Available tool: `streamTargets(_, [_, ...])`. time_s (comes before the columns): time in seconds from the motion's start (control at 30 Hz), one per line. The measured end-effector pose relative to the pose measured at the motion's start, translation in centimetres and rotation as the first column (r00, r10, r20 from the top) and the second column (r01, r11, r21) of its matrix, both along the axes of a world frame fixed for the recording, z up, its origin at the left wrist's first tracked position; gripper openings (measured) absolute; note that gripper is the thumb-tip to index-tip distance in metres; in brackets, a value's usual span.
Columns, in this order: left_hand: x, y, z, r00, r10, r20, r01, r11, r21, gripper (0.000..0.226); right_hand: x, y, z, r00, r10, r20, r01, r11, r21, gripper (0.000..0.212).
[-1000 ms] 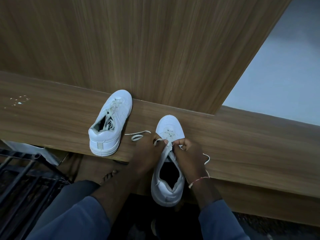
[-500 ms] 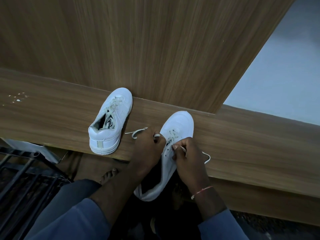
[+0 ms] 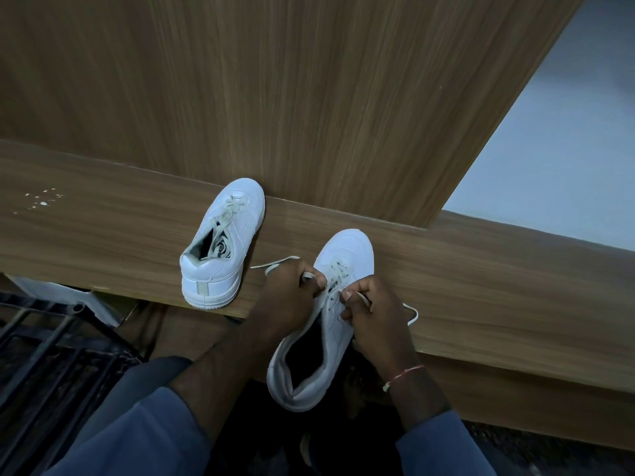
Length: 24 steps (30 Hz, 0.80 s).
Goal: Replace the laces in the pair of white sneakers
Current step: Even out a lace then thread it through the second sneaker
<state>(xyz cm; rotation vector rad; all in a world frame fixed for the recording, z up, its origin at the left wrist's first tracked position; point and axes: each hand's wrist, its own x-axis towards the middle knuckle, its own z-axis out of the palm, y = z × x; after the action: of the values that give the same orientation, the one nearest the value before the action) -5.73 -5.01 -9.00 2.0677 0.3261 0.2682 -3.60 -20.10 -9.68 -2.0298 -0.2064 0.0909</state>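
Surface: a wood-grain desk (image 3: pixel 103 235) runs across the view, with an upright wood panel (image 3: pixel 275 80) rising from its far edge. A pale wall (image 3: pixel 567 149) shows to the right of the panel. White specks (image 3: pixel 41 201) lie on the desk at far left. A black metal frame (image 3: pixel 51 355) stands below the desk at lower left.

Count: two white sneakers, two hands.

First sneaker (image 3: pixel 223 242): stands flat on the desk, toe touching the panel, heel at the near edge. It is threaded through its front eyelets, and the bundled lace (image 3: pixel 220 249) lies tucked inside its opening.

Second sneaker (image 3: pixel 330 324): just right of the first and apart from it. Its toe rests on the desk; its heel hangs past the near edge toward the person. The interior is dark, so contents cannot be told. The working lace (image 3: pixel 338 269) crosses its front eyelets, with one loose end trailing left on the desk and the other looping to the right.

Left hand (image 3: pixel 288 297): fingers curled, pinching the working lace at the eyelets.

Right hand (image 3: pixel 374 314): fingers curled, pinching the same lace on the opposite side. A thread bracelet (image 3: pixel 403 372) sits on that wrist. Both forearms wear blue sleeves (image 3: pixel 137 434).
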Motion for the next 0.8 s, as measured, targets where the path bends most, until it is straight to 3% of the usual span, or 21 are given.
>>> streamTargets(0.1, [-0.2, 0.3, -0.1, 0.997, 0.074, -0.025, -0.076, 0.994, -0.082, 0.002, 0.2, -0.3, 0.1, 1.000, -0.006, -0.019, 0.005, 0.998, -0.057, 0.007])
streamTargets(0.17, [-0.1, 0.5, -0.3, 0.981, 0.194, -0.012, -0.194, 0.974, -0.117, 0.012, 0.5, -0.9, 0.1, 0.998, -0.036, -0.041, 0.034, 0.997, -0.065, 0.004])
streamTargets(0.27, [-0.5, 0.7, 0.5, 0.959, 0.228, 0.166, -0.251, 0.959, 0.130, 0.033, 0.6, -1.9, 0.9, 0.998, -0.053, -0.025, 0.054, 0.997, 0.049, 0.018])
streamTargets(0.37, [-1.8, -0.2, 2.3, 0.984, -0.096, 0.153, 0.080, 0.991, 0.103, 0.056, -0.3, -1.9, 2.8, 0.998, 0.058, 0.037, -0.063, 0.988, 0.141, 0.029])
streamTargets(0.43, [-2.2, -1.2, 2.1, 0.947, -0.297, 0.121, 0.290, 0.954, 0.068, 0.070, -1.0, -1.4, 3.6, 0.987, 0.132, 0.088, -0.145, 0.977, 0.158, 0.030])
streamTargets(0.5, [-2.1, -1.5, 1.7, 0.935, -0.311, 0.169, 0.305, 0.950, 0.066, 0.063, -1.4, -0.9, 3.6, 0.980, 0.153, 0.126, -0.170, 0.975, 0.144, 0.029])
streamTargets(0.57, [-1.6, -1.2, 1.9, 0.969, -0.159, 0.188, 0.184, 0.975, -0.123, 0.043, -1.2, -0.9, 3.3, 0.981, 0.119, 0.150, -0.137, 0.984, 0.116, 0.028])
streamTargets(0.63, [-1.1, -0.5, 2.1, 0.992, 0.050, 0.120, 0.001, 0.918, -0.396, 0.028, -0.6, -1.7, 3.0, 0.985, 0.079, 0.151, -0.092, 0.992, 0.083, 0.022])
streamTargets(0.73, [-0.8, 0.3, 2.3, 0.973, 0.229, -0.003, -0.153, 0.640, -0.753, 0.022, 0.1, -3.2, 2.8, 0.996, 0.044, 0.074, -0.048, 0.998, 0.046, 0.015])
streamTargets(0.8, [-0.7, 0.5, 2.1, 0.955, 0.279, -0.097, -0.238, 0.534, -0.811, 0.022, 0.3, -3.7, 2.9, 0.998, 0.004, 0.061, -0.004, 1.000, 0.002, 0.013])
